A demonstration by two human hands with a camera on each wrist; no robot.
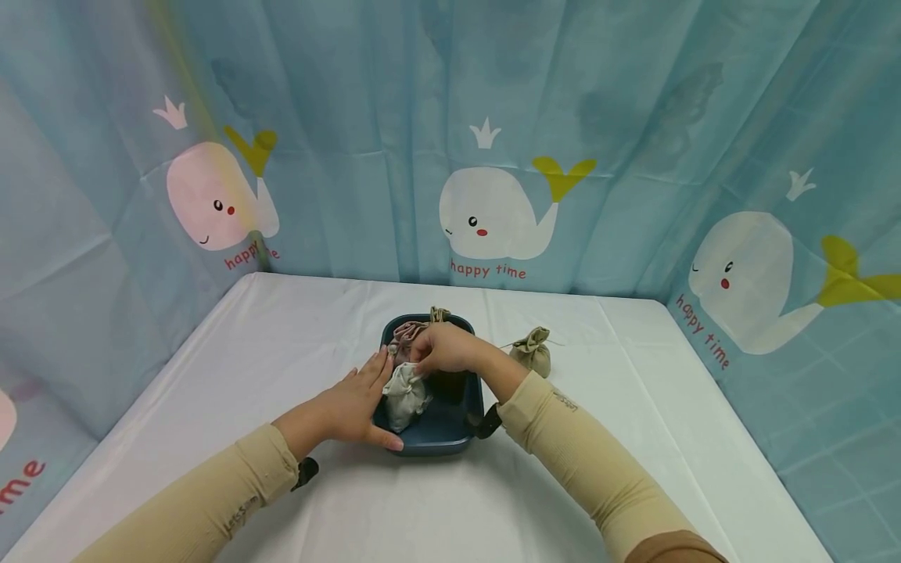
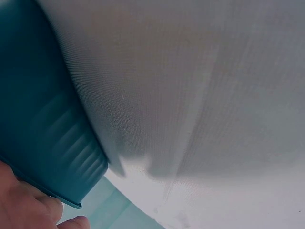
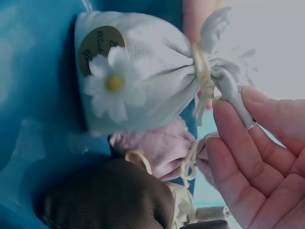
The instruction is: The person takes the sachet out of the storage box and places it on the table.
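Pinching pale bag (image 1: 405,399) by its top with right hand (image 1: 450,349), inside blue tray (image 1: 438,449).
Touching tray's left side with straight-fingered left hand (image 1: 352,408). Best to pinch nearer the ribbon (image 3: 202,67), steer upright, spare the flower (image 3: 114,83).

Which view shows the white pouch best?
Right wrist: the white pouch appears large, with flower, label and ribbon visible. The head view shows it small inside the blue bin; the left wrist view shows none of it.

tray (image 1: 432,450) on table (image 1: 633,391) | bags (image 1: 405,402) in tray | another bag (image 1: 533,357) on table, right of tray | curtain (image 1: 408,78) behind table
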